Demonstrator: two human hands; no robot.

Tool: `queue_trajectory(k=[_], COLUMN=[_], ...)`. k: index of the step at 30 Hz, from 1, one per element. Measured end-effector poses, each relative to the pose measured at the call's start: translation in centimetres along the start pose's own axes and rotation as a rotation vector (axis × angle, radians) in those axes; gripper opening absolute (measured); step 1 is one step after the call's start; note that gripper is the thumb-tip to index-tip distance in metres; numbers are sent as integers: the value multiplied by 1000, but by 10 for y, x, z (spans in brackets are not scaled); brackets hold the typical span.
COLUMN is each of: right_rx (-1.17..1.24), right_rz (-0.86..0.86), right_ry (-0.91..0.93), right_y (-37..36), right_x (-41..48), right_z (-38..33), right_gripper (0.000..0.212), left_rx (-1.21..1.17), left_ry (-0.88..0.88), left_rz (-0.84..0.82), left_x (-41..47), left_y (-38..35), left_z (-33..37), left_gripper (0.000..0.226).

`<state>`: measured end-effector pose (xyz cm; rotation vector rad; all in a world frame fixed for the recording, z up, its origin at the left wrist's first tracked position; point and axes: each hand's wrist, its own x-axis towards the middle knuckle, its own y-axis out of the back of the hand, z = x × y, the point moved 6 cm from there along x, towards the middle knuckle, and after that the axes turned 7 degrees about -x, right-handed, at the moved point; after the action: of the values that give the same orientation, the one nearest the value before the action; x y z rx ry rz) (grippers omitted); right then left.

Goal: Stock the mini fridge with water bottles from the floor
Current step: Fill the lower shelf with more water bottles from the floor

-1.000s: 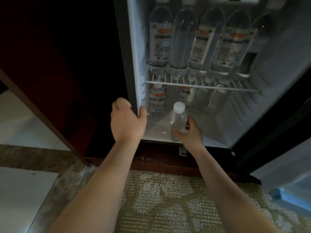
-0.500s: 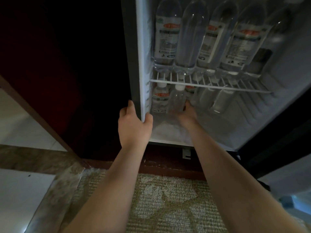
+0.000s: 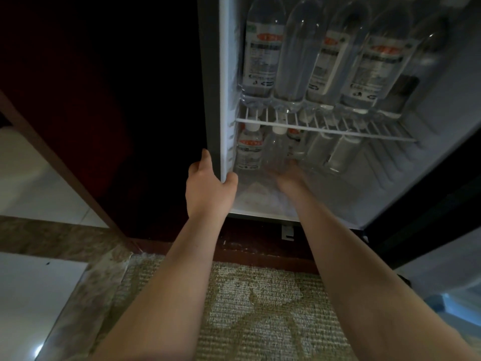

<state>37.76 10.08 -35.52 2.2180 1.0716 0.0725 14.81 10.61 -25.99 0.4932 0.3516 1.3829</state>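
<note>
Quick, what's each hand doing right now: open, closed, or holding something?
Left hand: grips the fridge edge.
Right hand: holds a bottle under the shelf.

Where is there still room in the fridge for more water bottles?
Bare fridge floor lies in front of the small bottles, up to its front edge, and on the right between the rightmost lower bottle and the right wall. The wire shelf is crowded with big bottles; the lower back-left is full too.
</note>
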Motion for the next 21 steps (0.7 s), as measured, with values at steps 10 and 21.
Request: queue_trajectory(k=[10, 21], right_rx=[-635, -712], right_rz=[-524, -549], right_ry=[-34, 139], right_y=[8, 58], right_x=[-81, -204], right_z=[-11, -48], right_gripper=[37, 45], left_rx=[60, 332], left_ry=[254, 165], left_rz=[-211, -660], left_x=[-14, -83], left_y=[10, 35], left_z=[15, 56], left_gripper=[51, 52])
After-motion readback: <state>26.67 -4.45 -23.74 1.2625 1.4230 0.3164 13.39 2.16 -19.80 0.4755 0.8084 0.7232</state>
